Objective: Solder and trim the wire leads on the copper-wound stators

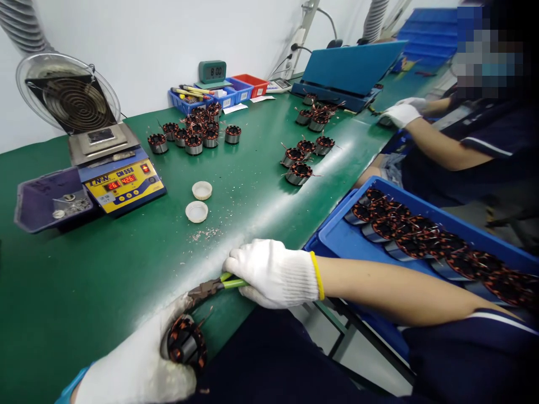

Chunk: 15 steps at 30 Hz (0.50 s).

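My left hand (138,359), in a white glove, is closed round a motor stator (185,343) with copper windings, near the table's front edge. Loose wire ends stick out of the stator. My right hand (265,272), gloved in white with a yellow cuff, grips the green handles of a pair of pliers (206,289). The jaws of the pliers reach to the fingertips of my left hand, just above the stator. Whether a wire lies between the jaws I cannot tell.
On the green table (168,252) stand a solder pot (122,179), two small white dishes (196,212) and several more stators (193,143). Wire clippings (204,234) lie scattered. To the right, a blue crate (337,235) holds several stators. A co-worker's gloved hand (402,114) is farther back.
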{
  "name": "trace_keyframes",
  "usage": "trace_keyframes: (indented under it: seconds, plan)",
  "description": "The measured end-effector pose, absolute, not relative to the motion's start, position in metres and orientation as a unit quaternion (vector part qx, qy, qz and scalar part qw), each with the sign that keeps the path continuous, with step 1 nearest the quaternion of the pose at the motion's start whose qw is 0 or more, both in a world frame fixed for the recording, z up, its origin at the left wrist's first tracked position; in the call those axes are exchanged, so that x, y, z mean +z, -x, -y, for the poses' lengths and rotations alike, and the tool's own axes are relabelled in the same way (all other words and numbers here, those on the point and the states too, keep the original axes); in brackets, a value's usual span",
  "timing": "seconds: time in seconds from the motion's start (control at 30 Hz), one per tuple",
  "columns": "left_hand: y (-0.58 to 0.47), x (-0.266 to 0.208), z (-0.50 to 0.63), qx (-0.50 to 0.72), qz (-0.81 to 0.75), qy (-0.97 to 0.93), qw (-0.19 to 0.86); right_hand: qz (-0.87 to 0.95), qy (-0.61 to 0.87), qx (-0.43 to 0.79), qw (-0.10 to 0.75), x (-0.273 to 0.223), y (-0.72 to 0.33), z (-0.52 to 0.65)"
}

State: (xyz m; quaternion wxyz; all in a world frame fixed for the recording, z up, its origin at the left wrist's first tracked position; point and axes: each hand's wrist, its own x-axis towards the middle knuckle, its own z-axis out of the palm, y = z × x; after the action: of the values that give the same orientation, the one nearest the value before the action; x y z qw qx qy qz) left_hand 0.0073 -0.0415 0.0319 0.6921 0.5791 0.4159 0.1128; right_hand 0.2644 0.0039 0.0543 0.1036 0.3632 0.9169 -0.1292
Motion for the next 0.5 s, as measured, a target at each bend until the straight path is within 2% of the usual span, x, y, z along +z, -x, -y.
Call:
trace_keyframes:
  seconds: [0.27,0.37,0.5]
  plan:
    - [-0.004,0.023,0.044,0.096,-0.428,-0.584,0.683,-0.901,-0.387,-0.154,0.123,0.06,-0.266,0.0]
    - [-0.005,0.026,0.042,0.12,-0.437,-0.598,0.661,-0.906,-0.382,-0.154,0.099,0.06,-0.269,0.0]
    - [-0.01,0.036,0.041,0.145,-0.441,-0.559,0.687,-0.912,-0.374,-0.158,0.055,0.057,-0.268,0.003]
